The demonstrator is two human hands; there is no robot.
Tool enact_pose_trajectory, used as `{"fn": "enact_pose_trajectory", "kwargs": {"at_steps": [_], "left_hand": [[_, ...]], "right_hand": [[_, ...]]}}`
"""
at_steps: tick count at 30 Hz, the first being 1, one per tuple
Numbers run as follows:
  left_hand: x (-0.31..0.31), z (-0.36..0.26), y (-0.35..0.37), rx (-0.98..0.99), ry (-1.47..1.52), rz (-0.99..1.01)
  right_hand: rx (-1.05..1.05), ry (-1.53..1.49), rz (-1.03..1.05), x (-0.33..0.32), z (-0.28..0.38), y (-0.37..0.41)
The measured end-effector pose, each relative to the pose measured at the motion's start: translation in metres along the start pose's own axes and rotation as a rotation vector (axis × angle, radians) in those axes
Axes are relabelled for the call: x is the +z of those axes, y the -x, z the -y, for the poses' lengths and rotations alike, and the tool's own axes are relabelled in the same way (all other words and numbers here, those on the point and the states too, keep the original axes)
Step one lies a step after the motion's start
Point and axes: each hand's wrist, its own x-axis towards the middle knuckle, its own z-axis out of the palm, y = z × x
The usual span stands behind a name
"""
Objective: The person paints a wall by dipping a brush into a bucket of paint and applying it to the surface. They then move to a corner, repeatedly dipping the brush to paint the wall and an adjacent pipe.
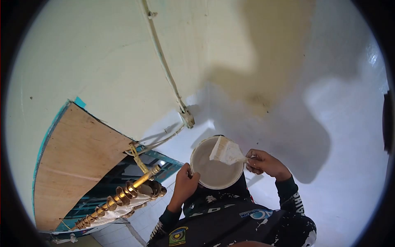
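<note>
My left hand [183, 185] grips the left rim of a round bucket [218, 188], which I hold close in front of my body. Pale, whitish material coats the inside of the bucket. In my right hand [266, 165], fingers are closed round the handle of a wide paintbrush [228, 152]. Its head, covered in white paint with a tan streak near the tip, lies across the upper right of the bucket's opening.
The wall [107, 41] is cream above, white lower and right. A cable [162, 68] runs down to a small box [187, 119]. At left are a plywood panel [82, 156] in a teal frame and a gold curtain rod [142, 180] with rings and a white curtain [123, 213].
</note>
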Motion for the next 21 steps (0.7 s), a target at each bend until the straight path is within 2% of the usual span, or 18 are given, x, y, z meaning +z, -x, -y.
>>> {"fn": "enact_pose_trajectory", "kwargs": {"at_steps": [4,7,9,13,16,20,21], "left_hand": [[-0.008,-0.002,0.007,-0.073,0.088,-0.037],[-0.012,0.003,0.009,-0.034,0.044,-0.069],[-0.012,0.024,0.009,0.096,-0.081,-0.128],[-0.004,0.042,0.009,0.064,-0.070,-0.135],[0.004,0.027,0.014,-0.029,0.179,-0.096],[0.014,0.023,0.014,-0.042,0.145,-0.059],[0.014,0.020,0.012,-0.007,0.091,-0.050]], "right_hand": [[0.025,-0.019,0.078,0.005,0.004,-0.009],[0.007,-0.007,0.099,0.008,0.003,-0.009],[0.040,-0.113,0.162,0.008,-0.005,-0.008],[0.020,-0.066,0.085,0.016,-0.023,-0.014],[-0.118,-0.054,0.087,0.020,-0.025,-0.019],[-0.180,-0.127,0.107,0.014,-0.033,-0.005],[-0.184,-0.082,0.038,0.016,-0.028,0.004]]}}
